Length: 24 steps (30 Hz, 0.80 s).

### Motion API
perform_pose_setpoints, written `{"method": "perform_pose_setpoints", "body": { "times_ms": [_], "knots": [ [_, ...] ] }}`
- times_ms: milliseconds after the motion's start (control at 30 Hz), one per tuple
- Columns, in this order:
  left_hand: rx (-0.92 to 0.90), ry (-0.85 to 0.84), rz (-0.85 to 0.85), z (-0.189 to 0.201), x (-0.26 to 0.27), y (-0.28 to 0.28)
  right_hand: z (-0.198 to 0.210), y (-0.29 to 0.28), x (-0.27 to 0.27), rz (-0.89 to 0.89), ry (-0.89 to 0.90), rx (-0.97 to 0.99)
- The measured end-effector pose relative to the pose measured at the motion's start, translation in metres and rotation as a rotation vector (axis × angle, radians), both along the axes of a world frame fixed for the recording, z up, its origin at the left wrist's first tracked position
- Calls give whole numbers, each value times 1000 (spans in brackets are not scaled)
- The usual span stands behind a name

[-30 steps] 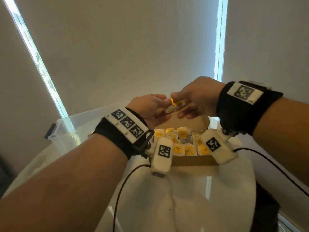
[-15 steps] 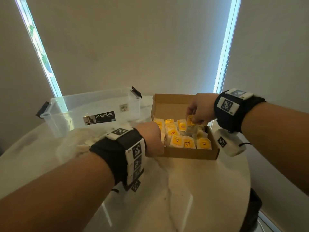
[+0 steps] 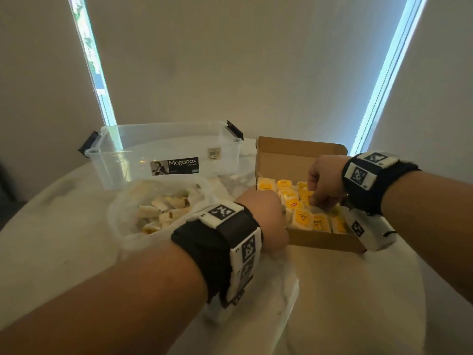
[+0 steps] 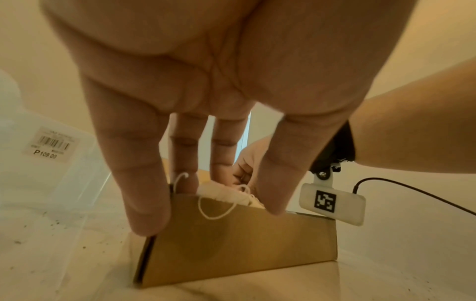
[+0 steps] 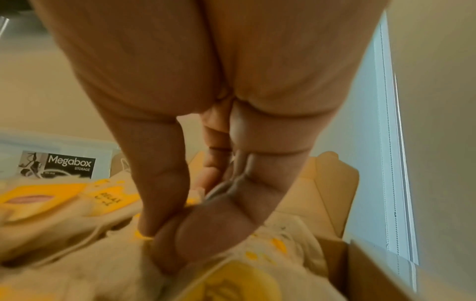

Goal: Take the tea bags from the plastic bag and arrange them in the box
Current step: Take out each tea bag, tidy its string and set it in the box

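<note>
Roughly halfway: right hand (image 3: 323, 181) pinches a tea bag (image 5: 144, 236) down into the partly filled box (image 3: 323, 240), left hand (image 4: 206, 114), fingers straight, steadies the box's near corner, more tea bags left in plastic bag (image 3: 122, 213).

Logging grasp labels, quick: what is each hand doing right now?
Left hand: open, straight fingers steadying the cardboard box at its near corner.
Right hand: pinching a tea bag down among those in the box.
</note>
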<state>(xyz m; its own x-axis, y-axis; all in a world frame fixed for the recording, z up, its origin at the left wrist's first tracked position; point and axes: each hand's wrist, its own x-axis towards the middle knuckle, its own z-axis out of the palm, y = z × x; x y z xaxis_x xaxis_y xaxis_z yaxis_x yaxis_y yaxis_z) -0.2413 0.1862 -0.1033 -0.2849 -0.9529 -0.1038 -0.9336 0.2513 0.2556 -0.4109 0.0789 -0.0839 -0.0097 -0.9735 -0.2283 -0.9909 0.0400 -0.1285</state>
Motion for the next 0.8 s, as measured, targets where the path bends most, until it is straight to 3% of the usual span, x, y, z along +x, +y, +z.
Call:
{"method": "perform_pose_setpoints", "body": {
  "times_ms": [133, 267, 400, 467, 567, 667, 800],
  "knots": [
    [8, 24, -10, 3, 1, 3, 9, 6, 3, -55, -1, 34],
    [-69, 129, -30, 21, 13, 9, 43, 21, 16, -12, 85, -120],
    [-65, 418, 174, 53, 60, 8, 75, 53, 62, 136, 2, -203],
    [-97, 434, 292, 65, 94, 7, 79, 70, 95, 231, -121, -208],
    [-166, 320, 497, 66, 147, 6, 69, 89, 147, 340, -302, -145],
    [-104, 176, 664, 45, 187, 10, 49, 92, 188, 335, -218, -73],
    [92, 380, 790, 13, 213, 11, 26, 84, 205, 283, -39, -77]
  ]
}}
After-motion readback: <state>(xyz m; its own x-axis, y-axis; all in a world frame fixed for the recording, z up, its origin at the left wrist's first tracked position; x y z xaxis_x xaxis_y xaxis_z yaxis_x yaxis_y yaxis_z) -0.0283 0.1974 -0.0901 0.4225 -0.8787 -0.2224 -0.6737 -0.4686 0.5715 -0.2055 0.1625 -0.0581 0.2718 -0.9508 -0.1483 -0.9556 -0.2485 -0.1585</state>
